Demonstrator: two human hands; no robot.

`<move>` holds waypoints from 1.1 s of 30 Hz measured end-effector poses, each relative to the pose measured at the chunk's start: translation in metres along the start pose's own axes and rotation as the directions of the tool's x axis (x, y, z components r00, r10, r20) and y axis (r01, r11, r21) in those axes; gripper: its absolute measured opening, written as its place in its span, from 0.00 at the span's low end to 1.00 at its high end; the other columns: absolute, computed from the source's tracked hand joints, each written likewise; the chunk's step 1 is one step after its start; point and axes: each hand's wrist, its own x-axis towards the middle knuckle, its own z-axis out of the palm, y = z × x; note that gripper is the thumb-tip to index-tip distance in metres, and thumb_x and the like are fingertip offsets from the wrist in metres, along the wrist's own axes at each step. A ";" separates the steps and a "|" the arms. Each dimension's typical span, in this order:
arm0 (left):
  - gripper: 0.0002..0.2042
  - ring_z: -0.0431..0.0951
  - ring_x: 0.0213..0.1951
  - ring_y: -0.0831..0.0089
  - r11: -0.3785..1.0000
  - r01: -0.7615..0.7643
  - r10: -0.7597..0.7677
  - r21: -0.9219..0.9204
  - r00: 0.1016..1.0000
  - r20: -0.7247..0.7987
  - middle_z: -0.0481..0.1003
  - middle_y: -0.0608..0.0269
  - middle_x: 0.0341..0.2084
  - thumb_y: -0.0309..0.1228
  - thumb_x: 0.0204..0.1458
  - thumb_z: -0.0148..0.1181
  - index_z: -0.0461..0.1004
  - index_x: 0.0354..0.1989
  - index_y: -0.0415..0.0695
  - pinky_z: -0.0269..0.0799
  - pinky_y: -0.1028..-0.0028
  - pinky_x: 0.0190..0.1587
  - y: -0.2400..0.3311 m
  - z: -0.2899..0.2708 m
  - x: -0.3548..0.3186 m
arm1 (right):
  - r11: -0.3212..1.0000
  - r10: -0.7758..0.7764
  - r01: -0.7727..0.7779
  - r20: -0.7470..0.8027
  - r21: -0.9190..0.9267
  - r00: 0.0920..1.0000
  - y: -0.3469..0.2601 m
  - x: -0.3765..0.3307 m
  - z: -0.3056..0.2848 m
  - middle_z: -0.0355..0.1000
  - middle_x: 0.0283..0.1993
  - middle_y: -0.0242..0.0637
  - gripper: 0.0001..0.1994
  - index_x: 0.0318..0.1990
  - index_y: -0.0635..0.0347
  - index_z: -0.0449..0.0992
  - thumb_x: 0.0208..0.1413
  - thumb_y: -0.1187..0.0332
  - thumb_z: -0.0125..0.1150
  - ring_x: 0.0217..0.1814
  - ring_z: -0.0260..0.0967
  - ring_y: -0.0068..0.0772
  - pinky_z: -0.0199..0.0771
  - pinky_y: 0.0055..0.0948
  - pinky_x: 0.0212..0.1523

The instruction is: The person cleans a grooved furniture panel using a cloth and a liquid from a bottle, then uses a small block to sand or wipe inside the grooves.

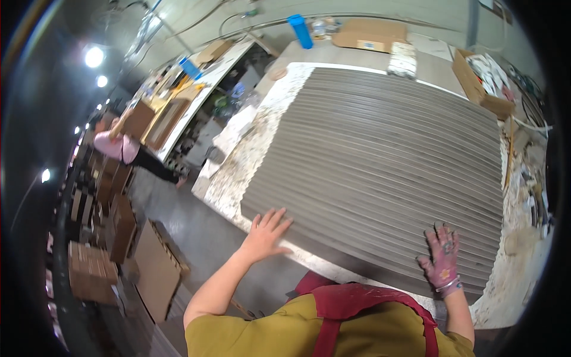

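A large grey-brown ribbed panel (pixel 380 166), its ridges running roughly left to right, lies flat on a white, stained worktable (pixel 262 154). My bare left hand (pixel 269 233) rests at the panel's near left corner, fingers spread over its edge. On the near right part of the panel lies my right hand (pixel 442 256), in a pink patterned glove with dark fingertips, its fingers stretched out. Neither hand grips anything. A white block-shaped thing (pixel 402 59) stands at the panel's far edge.
A blue cylinder (pixel 300 31) and a flat cardboard box (pixel 370 34) stand behind the panel. An open carton (pixel 483 83) holds crumpled white material at the far right. Another person (pixel 122 146) works at a left-hand bench (pixel 205 89). Stacked boxes (pixel 92 271) and leaning cardboard (pixel 157 271) occupy the left floor.
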 end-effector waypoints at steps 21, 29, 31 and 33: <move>0.20 0.73 0.47 0.59 0.901 -0.327 0.101 -0.286 0.798 -0.594 0.70 0.58 0.51 0.35 0.45 0.64 0.72 0.49 0.50 0.66 0.63 0.44 -0.145 0.031 -0.002 | 0.892 -0.354 0.325 0.040 0.313 0.934 -0.303 0.358 0.050 0.62 0.61 0.47 0.23 0.60 0.50 0.63 0.57 0.61 0.54 0.61 0.60 0.51 0.60 0.44 0.60; 0.07 0.74 0.35 0.57 0.854 0.147 -0.470 -0.499 0.626 -0.622 0.74 0.56 0.30 0.23 0.48 0.59 0.76 0.37 0.42 0.69 0.64 0.37 -0.351 -0.008 -0.024 | 0.903 -0.429 0.427 0.050 0.045 0.902 -0.419 0.551 0.147 0.61 0.64 0.36 0.27 0.61 0.44 0.64 0.50 0.68 0.56 0.64 0.61 0.39 0.57 0.45 0.61; 0.09 0.74 0.36 0.58 0.874 0.164 -0.444 -0.457 0.651 -0.616 0.73 0.58 0.31 0.23 0.46 0.62 0.75 0.38 0.42 0.68 0.65 0.38 -0.369 -0.015 -0.013 | 0.878 -0.463 0.467 0.064 -0.100 0.884 -0.423 0.569 0.171 0.61 0.64 0.36 0.28 0.61 0.44 0.63 0.49 0.68 0.56 0.64 0.61 0.39 0.55 0.45 0.63; 0.12 0.73 0.36 0.59 0.906 0.167 -0.390 -0.388 0.685 -0.616 0.72 0.59 0.32 0.24 0.44 0.64 0.75 0.39 0.43 0.68 0.66 0.38 -0.378 -0.018 0.002 | 0.837 -0.506 0.506 0.056 -0.207 0.860 -0.425 0.581 0.193 0.67 0.59 0.37 0.26 0.59 0.44 0.65 0.48 0.67 0.56 0.62 0.62 0.39 0.51 0.44 0.65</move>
